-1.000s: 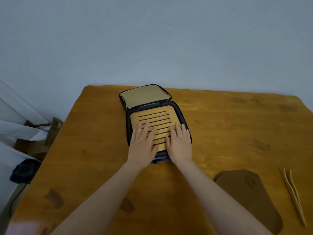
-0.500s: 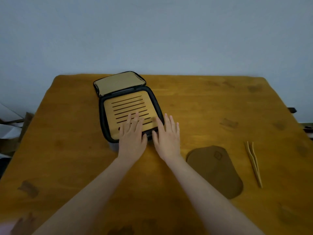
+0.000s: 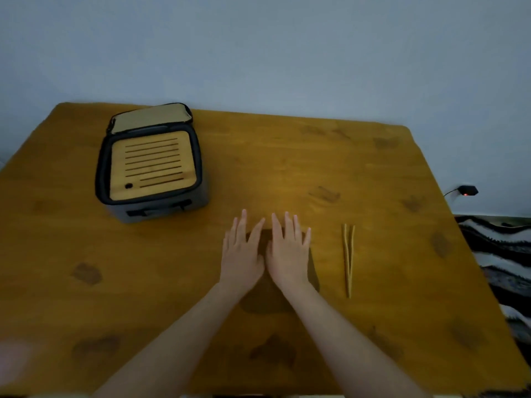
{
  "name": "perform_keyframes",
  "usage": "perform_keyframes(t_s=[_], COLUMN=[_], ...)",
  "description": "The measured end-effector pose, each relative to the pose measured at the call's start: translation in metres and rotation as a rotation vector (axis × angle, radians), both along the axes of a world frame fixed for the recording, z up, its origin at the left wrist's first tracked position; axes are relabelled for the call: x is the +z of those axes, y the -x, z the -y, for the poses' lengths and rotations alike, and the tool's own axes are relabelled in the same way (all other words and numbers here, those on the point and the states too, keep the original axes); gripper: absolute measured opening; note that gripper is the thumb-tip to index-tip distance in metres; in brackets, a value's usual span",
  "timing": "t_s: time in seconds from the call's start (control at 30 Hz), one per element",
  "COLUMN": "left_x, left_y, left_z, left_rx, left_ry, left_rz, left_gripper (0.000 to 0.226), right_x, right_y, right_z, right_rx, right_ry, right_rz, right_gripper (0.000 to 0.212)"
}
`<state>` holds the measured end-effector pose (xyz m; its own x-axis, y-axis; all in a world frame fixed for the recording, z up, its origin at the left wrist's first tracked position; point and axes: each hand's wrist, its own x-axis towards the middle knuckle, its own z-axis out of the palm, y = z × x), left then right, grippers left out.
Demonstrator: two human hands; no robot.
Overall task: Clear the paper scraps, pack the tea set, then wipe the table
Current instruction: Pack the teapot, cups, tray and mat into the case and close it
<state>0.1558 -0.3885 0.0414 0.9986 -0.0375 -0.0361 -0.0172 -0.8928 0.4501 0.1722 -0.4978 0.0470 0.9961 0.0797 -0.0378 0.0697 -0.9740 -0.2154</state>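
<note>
Brown mat [image 3: 265, 298] lies toward front edge of table [image 3: 373, 168], under left hand [image 3: 241, 254] and right hand [image 3: 288, 254]; both flat, fingers straight, gripping nothing. Judged thin, limp, light: pinch far edge, then roll.

Dim, soft, wide-angle edge distortion

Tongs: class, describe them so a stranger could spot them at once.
Start at the wooden table and find the right hand over a brown mat. Just right of it lie the tongs, prongs at the far end. Unlike the broad dark mat, they are thin, pale and two-pronged.
</note>
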Motion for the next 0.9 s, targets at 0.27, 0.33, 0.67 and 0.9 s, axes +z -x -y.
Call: perform_keyframes(t_s=[0.27, 0.33, 0.67, 0.9], left_x=[-0.020, -0.021, -0.024, -0.015], left_y=[0.018, 0.018, 0.013, 0.010], left_z=[0.055, 0.054, 0.046, 0.044], left_rx=[0.258, 0.355, 0.448, 0.311], left_ry=[-0.114, -0.105, -0.106, -0.012], left_rz=[-0.351, -0.374, -0.362, -0.236], left_gripper=[0.087, 0.086, 0.085, 0.065], right_x=[-0.025, -0.029, -0.046, -0.034], right_y=[0.022, 0.022, 0.027, 0.024], right_z=[0.117, 0.137, 0.149, 0.132], right_rx=[-0.171, -0.216, -0.181, -0.077], right_ry=[0.091, 0.087, 0.094, 0.096], right_rz=[0.032, -0.042, -0.263, -0.203], right_gripper=[0.056, 0.056, 0.069, 0.057])
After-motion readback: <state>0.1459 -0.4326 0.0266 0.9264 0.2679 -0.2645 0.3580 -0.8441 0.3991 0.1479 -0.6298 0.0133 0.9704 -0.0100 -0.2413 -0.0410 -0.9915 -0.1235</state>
